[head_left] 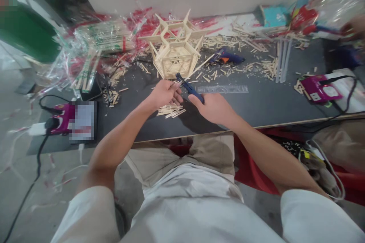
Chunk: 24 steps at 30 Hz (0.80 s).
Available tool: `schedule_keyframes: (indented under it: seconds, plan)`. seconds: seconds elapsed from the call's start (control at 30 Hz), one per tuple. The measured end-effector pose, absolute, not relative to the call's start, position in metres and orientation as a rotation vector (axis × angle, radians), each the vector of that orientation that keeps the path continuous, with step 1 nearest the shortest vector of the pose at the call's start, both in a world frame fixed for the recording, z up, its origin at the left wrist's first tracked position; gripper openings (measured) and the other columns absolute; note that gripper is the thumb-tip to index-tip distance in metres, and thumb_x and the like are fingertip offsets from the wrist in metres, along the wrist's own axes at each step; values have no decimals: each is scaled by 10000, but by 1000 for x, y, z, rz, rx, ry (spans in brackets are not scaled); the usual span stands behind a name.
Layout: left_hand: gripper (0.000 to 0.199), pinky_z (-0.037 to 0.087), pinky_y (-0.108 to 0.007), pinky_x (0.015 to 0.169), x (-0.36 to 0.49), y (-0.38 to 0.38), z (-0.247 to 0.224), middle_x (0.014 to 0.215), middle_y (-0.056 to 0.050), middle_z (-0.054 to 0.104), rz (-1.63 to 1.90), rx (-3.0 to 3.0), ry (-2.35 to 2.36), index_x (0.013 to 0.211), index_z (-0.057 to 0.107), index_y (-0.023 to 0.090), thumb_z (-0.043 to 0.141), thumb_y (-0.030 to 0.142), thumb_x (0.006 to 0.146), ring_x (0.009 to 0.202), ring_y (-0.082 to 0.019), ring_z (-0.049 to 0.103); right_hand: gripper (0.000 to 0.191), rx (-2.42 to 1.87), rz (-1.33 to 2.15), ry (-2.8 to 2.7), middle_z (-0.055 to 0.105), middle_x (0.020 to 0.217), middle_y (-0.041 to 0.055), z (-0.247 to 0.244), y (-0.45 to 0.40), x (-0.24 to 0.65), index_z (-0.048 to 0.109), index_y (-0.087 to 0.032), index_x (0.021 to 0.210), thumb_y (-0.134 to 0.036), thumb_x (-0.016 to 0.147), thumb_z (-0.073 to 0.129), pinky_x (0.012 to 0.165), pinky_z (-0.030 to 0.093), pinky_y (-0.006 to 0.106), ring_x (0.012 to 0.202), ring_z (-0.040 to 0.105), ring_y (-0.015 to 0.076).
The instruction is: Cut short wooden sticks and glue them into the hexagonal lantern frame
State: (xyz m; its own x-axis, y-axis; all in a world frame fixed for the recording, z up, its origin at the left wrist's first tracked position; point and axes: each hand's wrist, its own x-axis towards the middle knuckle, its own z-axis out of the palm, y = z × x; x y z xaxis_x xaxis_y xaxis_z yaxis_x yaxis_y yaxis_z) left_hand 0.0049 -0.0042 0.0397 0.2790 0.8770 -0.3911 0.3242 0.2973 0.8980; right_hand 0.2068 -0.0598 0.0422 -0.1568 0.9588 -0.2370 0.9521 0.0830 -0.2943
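Observation:
My right hand [215, 108] is wrapped round the handle of a blue hand cutter [191, 90], its dark jaw end pointing up and left. Close to that jaw, my left hand [167, 94] has thumb and forefinger pinched on what looks like a thin wooden stick [177, 82], partly hidden by the fingers. Below the left hand lies a small pile of cut wooden sticks [171, 111]. Just beyond both hands stands a many-sided frame of glued wooden sticks [178, 55], with pointed pieces rising at its top.
Behind the cutter lie a clear ruler [222, 89] and a blue glue gun [228, 57]. Glue sticks [282, 62] rest farther right. Purple power blocks [321, 88] and a phone [83, 121] sit towards the sides. Another person's hand [355, 30] shows at the right edge.

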Motion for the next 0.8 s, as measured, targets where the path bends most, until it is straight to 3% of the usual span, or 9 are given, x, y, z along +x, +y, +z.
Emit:
schedule_keyframes:
  seconds: [0.17,0.5,0.67,0.8]
  plan:
    - [452,495,-233,503,2,-1,32,624,-68,732,529,1291,1293,776,598,164,530,361,1177,493,-150,703,670,-2010,554,-2325,806,971,172,41,-58,205,760,-163,947,-628,1172,334,722,379,337,951,756,314]
    - [513,515,-240,515,-22,11,27,678,-100,773,437,1455,1070,759,639,171,660,572,1078,552,-174,727,706,-2097,458,-2420,818,1050,209,49,-63,198,777,-117,1054,-590,1184,270,749,413,339,998,778,331]
    - [555,533,-237,513,-39,16,31,688,-104,789,298,1554,933,753,696,165,772,679,946,549,-179,733,756,-2064,551,-2508,815,1001,207,51,-69,197,780,-124,983,-604,1179,230,705,400,352,936,779,331]
    - [500,540,-245,526,-38,11,40,636,-83,759,253,1586,962,739,710,162,763,603,968,530,-174,717,781,-2084,563,-2493,812,976,224,44,-71,198,788,-126,946,-609,1176,218,699,403,356,937,780,341]
